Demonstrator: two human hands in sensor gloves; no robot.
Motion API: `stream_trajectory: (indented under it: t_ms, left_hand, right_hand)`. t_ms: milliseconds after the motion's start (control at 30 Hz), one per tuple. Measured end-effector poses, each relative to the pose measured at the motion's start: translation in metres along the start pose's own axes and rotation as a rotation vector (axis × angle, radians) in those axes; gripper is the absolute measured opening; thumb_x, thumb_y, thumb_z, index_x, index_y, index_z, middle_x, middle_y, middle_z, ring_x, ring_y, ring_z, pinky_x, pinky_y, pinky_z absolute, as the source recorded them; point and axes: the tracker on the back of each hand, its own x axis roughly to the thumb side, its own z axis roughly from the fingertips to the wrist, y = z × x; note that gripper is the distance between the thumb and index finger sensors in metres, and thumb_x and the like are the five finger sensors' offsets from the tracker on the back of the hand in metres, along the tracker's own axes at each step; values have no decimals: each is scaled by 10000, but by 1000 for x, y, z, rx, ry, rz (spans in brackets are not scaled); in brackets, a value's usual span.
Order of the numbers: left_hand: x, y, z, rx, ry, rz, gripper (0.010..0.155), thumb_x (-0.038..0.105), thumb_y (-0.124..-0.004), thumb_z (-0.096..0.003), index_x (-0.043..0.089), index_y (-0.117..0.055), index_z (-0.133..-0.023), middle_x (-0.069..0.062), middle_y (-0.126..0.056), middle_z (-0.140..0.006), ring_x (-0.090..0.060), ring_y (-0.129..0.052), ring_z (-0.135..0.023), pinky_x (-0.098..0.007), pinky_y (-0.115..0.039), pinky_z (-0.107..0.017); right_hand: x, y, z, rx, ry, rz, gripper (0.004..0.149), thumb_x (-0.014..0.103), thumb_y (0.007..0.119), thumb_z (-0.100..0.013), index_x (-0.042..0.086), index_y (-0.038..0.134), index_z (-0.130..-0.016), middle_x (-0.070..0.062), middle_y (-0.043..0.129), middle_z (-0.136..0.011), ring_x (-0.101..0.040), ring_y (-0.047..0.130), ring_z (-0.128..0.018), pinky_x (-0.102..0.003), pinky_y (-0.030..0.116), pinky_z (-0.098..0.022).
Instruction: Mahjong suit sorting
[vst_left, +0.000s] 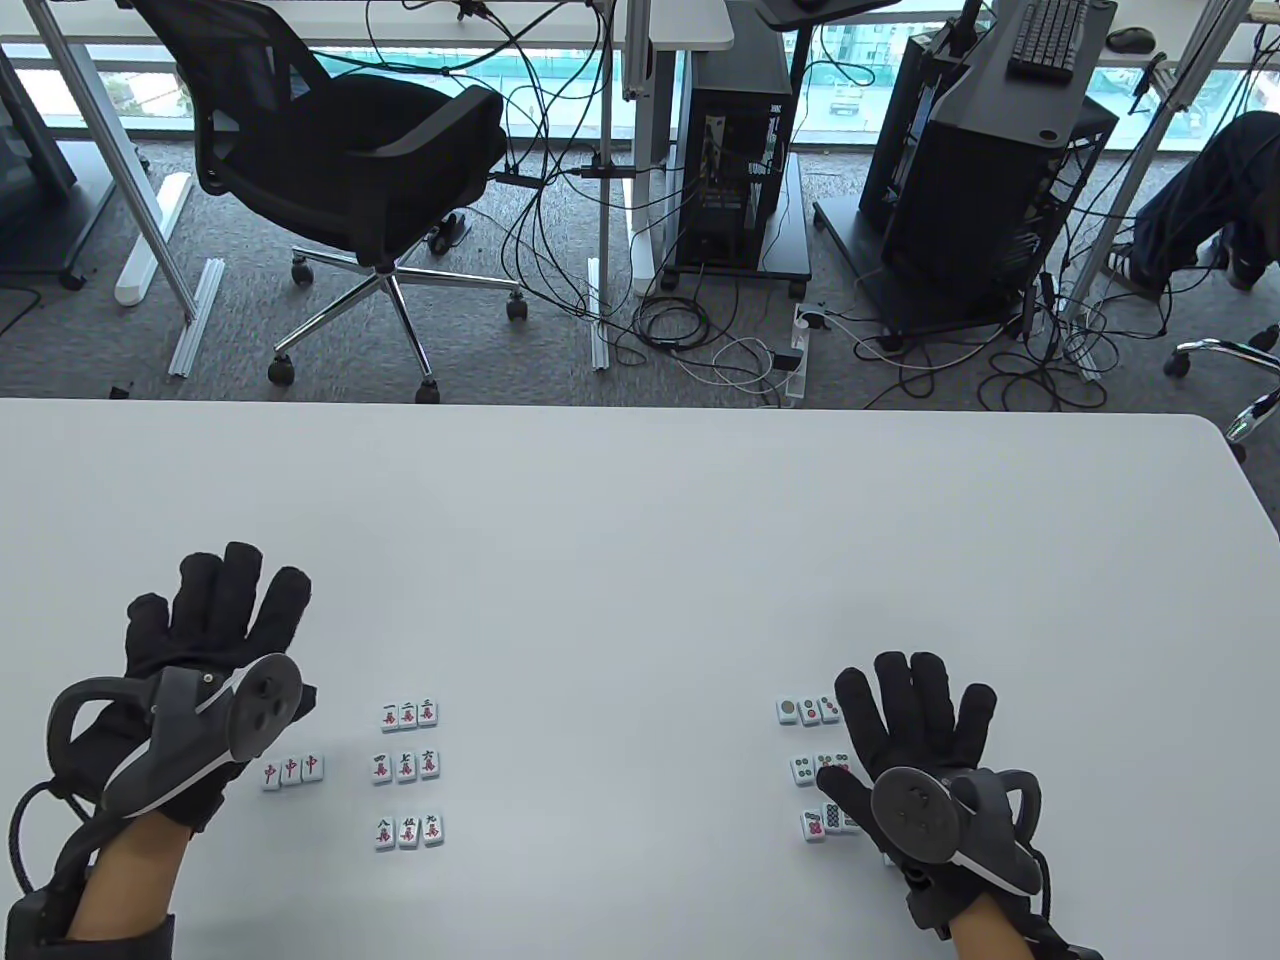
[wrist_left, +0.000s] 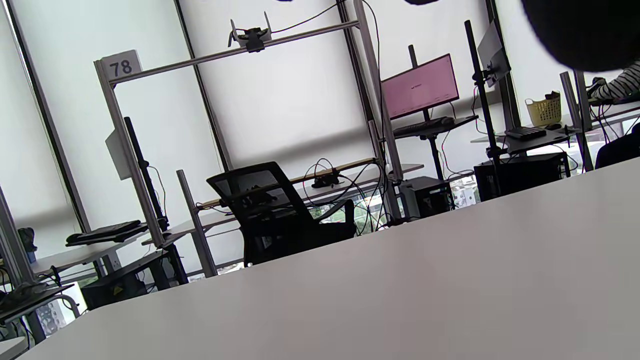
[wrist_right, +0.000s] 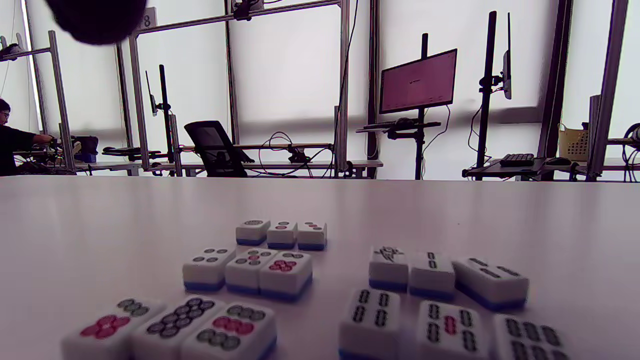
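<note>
Although the sorting looks close to finished, the bamboo tiles (wrist_right: 440, 287) under the right hand (vst_left: 925, 745) lie a little askew in the right wrist view, the end tile of the far row turned off line, so squaring that block seems the step in hand. The right hand's fingers are spread and grasp nothing; whether they touch the table I cannot tell. At its 9 o'clock, partly under the thumb, the dot tiles (vst_left: 812, 765) sit in short rows. To tidy well, nudge each stray tile by its side with one fingertip, keeping the palm lifted off the rows beneath. The left hand (vst_left: 205, 665), fingers splayed and empty, has the red dragon tiles (vst_left: 292, 770) at its 4 o'clock and the character tiles (vst_left: 408, 768) beyond them.
</note>
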Motion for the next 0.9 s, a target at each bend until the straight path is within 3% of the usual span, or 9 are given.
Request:
stream_trajectory:
  t_ms: [200, 467, 700, 900]
  left_hand:
    - [12, -10, 16, 31, -43, 12, 989, 814, -643, -291, 486, -115, -1061, 118, 117, -1132, -208, 140, -1106, -578, -16, -787]
    - [32, -47, 32, 3, -74, 145, 986, 831, -609, -297, 489, -76, -1052, 125, 155, -1111, -195, 184, -1086, -574, 26, -767]
    - [51, -90, 38, -53, -88, 124, 973, 840, -582, -300, 490, -69, -1049, 129, 161, -1104, -189, 187, -1083, -574, 31, -762]
    - [48, -98, 38, -72, -86, 137, 965, 837, -582, -301, 495, -73, -1047, 140, 169, -1097, -180, 198, -1077, -572, 42, -757]
  right_hand:
    - [1, 0, 0, 6, -6, 2, 831, 608, 599, -471, 282, 160, -1097, -147, 90, -1164, -438, 9, -1019, -748, 106, -680]
    - [3, 2, 0, 16, -12, 16, 832, 609, 597, -472, 284, 154, -1096, -149, 74, -1160, -439, -4, -1013, -747, 104, -680]
    - [5, 3, 0, 28, -11, 24, 832, 609, 596, -472, 285, 150, -1095, -148, 67, -1158, -438, -11, -1011, -748, 101, -678]
    - [5, 3, -1, 35, -10, 16, 835, 610, 599, -471, 284, 149, -1095, -148, 71, -1159, -440, 4, -1016, -747, 116, -686]
